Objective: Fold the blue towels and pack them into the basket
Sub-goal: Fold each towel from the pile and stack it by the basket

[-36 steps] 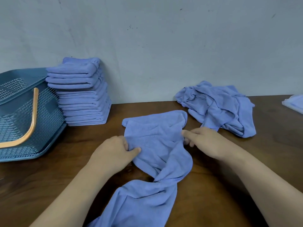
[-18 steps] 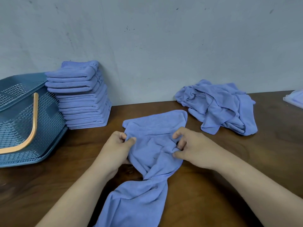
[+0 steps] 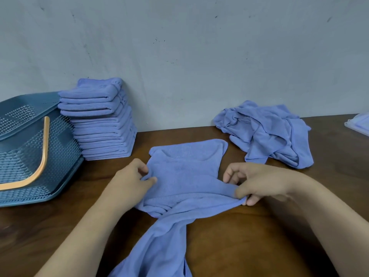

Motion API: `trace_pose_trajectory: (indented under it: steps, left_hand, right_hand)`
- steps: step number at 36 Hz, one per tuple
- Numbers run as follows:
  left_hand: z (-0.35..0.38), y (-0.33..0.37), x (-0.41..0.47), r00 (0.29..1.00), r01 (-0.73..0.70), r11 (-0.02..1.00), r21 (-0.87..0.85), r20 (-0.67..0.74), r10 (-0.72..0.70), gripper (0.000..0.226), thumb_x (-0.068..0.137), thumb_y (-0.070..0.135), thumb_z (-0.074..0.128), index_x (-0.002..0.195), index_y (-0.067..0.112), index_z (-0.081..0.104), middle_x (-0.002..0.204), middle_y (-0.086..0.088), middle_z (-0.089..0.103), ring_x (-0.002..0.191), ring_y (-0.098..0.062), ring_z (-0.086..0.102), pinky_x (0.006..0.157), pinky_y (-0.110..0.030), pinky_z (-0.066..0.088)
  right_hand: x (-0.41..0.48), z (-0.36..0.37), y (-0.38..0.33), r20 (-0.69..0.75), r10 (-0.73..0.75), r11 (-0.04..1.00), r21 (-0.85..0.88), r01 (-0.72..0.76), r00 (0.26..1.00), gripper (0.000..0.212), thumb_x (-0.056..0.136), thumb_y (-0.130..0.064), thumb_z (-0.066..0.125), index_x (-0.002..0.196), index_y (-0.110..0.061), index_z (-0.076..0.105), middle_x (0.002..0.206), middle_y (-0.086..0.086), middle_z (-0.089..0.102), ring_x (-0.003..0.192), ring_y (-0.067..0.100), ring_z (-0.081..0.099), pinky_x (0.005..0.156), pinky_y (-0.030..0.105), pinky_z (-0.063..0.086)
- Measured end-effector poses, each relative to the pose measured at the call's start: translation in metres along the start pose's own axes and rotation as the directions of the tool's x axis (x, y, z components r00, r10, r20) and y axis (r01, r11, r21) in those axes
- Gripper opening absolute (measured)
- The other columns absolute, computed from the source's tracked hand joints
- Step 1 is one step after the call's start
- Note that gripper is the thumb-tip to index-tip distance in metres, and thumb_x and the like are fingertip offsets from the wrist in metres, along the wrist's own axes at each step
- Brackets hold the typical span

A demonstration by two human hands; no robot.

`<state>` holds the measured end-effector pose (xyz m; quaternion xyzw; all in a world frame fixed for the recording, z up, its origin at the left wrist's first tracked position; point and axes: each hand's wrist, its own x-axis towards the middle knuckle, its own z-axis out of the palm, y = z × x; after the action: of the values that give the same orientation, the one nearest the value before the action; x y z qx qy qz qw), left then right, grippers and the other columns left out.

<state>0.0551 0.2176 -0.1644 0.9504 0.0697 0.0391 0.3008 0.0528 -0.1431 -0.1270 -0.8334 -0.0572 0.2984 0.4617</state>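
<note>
The blue terry towel (image 3: 183, 176) lies in the middle of the dark brown wooden worktop (image 3: 249, 236), in front of the person. Its far end is spread flat with the far edge turned over. Its middle is bunched and twisted, and the near end trails off the bottom of the view.

The left grip (image 3: 129, 180), a bare hand, pinches the towel's left edge between thumb and curled fingers. The right grip (image 3: 257, 180), also bare, pinches a raised fold on the towel's right side between thumb and forefinger, its other fingers loosely curled above the cloth.

A tall stack of folded blue towels (image 3: 99, 124) stands at the back left against the grey-blue wall (image 3: 199, 56). Just beside it on the left is the teal perforated plastic basket (image 3: 22, 162) with its orange handle (image 3: 43, 156). A heap of crumpled blue towels (image 3: 265, 132) lies at the back right, near the wall and apart from the towel being handled. A pale flat object (image 3: 359, 123) is cut off by the right edge.
</note>
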Motion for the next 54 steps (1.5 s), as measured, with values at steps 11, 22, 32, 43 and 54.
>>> trace_pose_trajectory:
  steps: [11, 22, 32, 43, 54]
  left_hand:
    - [0.005, -0.004, 0.010, 0.992, 0.059, 0.925, -0.375, -0.085, -0.098, 0.019, 0.095, 0.053, 0.070, 0.104, 0.037, 0.066, 0.086, 0.016, 0.075, 0.087, -0.009, 0.070, 0.070, -0.031, 0.047]
    - [0.019, 0.002, 0.043, 0.983, -0.073, 0.988, -0.134, -0.175, 0.049, 0.038, 0.095, 0.071, 0.057, 0.119, 0.042, 0.052, 0.101, 0.019, 0.067, 0.094, -0.004, 0.063, 0.077, -0.037, 0.053]
    - [0.033, 0.005, 0.072, 0.960, -0.176, 0.937, -0.301, -0.264, 0.095, 0.029, 0.100, 0.017, 0.060, 0.115, 0.041, 0.054, 0.081, 0.008, 0.063, 0.068, -0.008, 0.060, 0.062, -0.033, 0.045]
    - [0.025, 0.001, 0.074, 0.949, -0.182, 0.871, -0.456, -0.312, 0.035, 0.042, 0.098, 0.002, 0.047, 0.097, 0.037, 0.071, 0.092, 0.014, 0.074, 0.066, -0.009, 0.060, 0.063, -0.030, 0.049]
    - [0.028, 0.000, 0.074, 0.972, -0.096, 0.982, -0.165, -0.230, 0.057, 0.047, 0.103, 0.014, 0.060, 0.150, 0.016, 0.055, 0.154, -0.004, 0.052, 0.138, -0.018, 0.051, 0.106, -0.025, 0.038]
  right_hand:
    - [0.059, 0.013, 0.017, -0.661, -0.231, 0.900, -0.424, -0.101, 0.714, 0.030, 0.095, -0.065, 0.058, 0.107, -0.042, 0.071, 0.113, -0.011, 0.062, 0.119, 0.017, 0.051, 0.090, 0.044, 0.052]
    - [0.118, 0.002, 0.000, -0.804, -0.208, 0.867, -0.415, -0.275, 0.557, 0.036, 0.101, -0.053, 0.056, 0.108, -0.022, 0.073, 0.127, 0.009, 0.058, 0.127, 0.035, 0.046, 0.100, 0.049, 0.043]
    - [0.144, -0.016, -0.002, -0.808, -0.225, 0.971, -0.234, 0.055, 0.544, 0.009, 0.102, -0.030, 0.058, 0.102, -0.020, 0.058, 0.089, -0.004, 0.067, 0.086, 0.026, 0.064, 0.068, 0.038, 0.048]
    - [0.164, -0.023, -0.024, -0.839, -0.427, 0.853, -0.250, 0.459, 0.336, 0.031, 0.105, -0.004, 0.049, 0.106, -0.024, 0.073, 0.105, -0.018, 0.064, 0.096, 0.000, 0.060, 0.086, 0.013, 0.044]
    - [0.171, -0.023, -0.018, -0.659, -0.395, 0.909, -0.383, 0.166, 0.640, 0.052, 0.098, -0.010, 0.060, 0.149, -0.017, 0.053, 0.143, 0.015, 0.051, 0.122, 0.035, 0.058, 0.092, 0.038, 0.047]
